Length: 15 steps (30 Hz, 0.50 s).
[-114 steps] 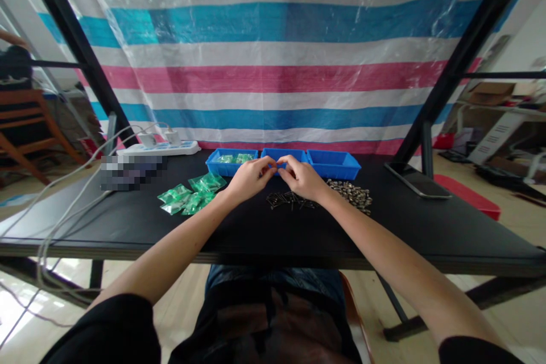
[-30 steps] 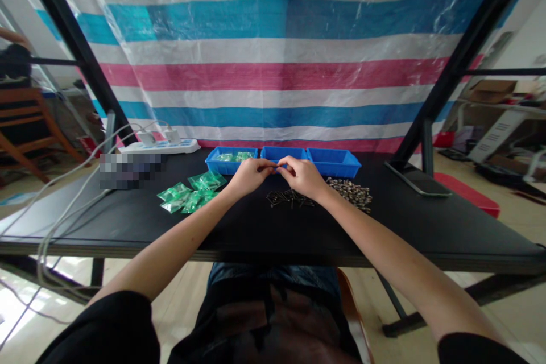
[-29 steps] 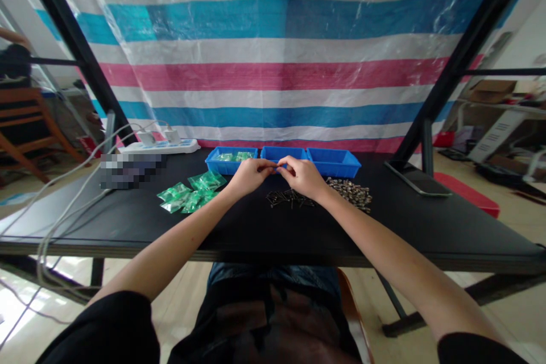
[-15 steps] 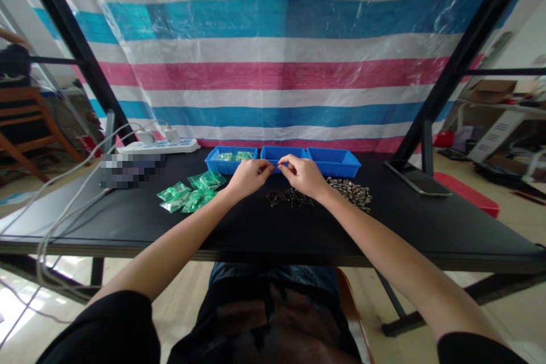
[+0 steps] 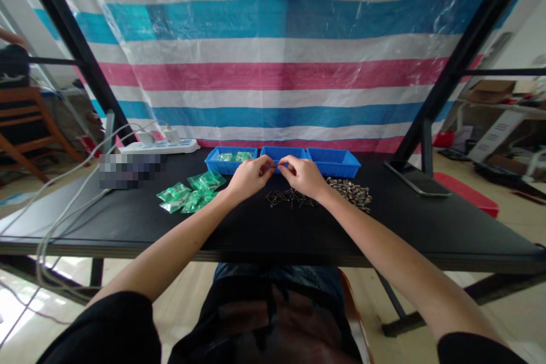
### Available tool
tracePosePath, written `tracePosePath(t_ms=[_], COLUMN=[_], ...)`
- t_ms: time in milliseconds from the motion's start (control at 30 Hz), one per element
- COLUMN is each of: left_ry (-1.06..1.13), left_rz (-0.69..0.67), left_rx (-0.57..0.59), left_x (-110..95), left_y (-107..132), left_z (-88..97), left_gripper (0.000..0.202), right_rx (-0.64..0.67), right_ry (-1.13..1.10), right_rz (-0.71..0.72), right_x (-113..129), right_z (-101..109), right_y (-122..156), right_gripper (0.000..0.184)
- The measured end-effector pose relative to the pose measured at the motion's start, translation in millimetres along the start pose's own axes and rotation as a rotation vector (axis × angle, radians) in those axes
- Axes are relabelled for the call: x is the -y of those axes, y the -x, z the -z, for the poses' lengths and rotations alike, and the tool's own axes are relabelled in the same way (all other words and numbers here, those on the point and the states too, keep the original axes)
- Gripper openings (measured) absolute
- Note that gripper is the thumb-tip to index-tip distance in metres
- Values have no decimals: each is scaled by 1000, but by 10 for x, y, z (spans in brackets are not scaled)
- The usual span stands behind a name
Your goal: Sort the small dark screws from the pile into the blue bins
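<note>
My left hand [image 5: 249, 177] and my right hand [image 5: 303, 175] meet fingertip to fingertip in front of the middle blue tray [image 5: 284, 152]. Both are closed in a pinch, and whatever sits between the fingers is too small to make out. Just below my right hand lies a loose pile of dark screws [image 5: 291, 198]. Right of it, partly behind my right wrist, is a heap of small shiny metal pieces [image 5: 352, 193]. Several green-and-clear plastic packets [image 5: 187, 198] lie left of my left hand.
The left blue tray [image 5: 219, 167] holds more green packets; the right blue tray [image 5: 336, 169] adjoins the middle one. A phone [image 5: 418, 178] lies at the right. A power strip [image 5: 183, 147] with cables stands at the back left. A striped plastic sheet [image 5: 264, 77] hangs behind the table.
The fingers of my left hand have shifted slightly, with the index finger raised a little more. Both hands stay in the same place; the piles and trays are unchanged.
</note>
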<state>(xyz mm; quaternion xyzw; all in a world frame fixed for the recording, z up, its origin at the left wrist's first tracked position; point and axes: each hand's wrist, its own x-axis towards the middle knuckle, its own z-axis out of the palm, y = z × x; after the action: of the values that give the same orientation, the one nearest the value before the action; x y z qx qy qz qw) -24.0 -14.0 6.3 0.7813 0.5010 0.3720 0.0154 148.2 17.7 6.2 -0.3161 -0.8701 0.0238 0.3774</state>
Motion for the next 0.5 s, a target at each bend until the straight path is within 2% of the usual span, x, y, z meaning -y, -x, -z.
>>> tracePosePath(t_ms=[233, 500], left_ry=[4, -28], left_rz=[1, 26], left_rx=[-9, 20], left_x=[-14, -32], left_y=[5, -3], left_z=[4, 26], left_gripper=[17, 20], right_rx=[3, 6], right_ry=[-34, -17], right_rz=[-2, 0], right_x=[19, 23], right_z=[23, 15], right_y=[8, 5], right_gripper=[20, 14])
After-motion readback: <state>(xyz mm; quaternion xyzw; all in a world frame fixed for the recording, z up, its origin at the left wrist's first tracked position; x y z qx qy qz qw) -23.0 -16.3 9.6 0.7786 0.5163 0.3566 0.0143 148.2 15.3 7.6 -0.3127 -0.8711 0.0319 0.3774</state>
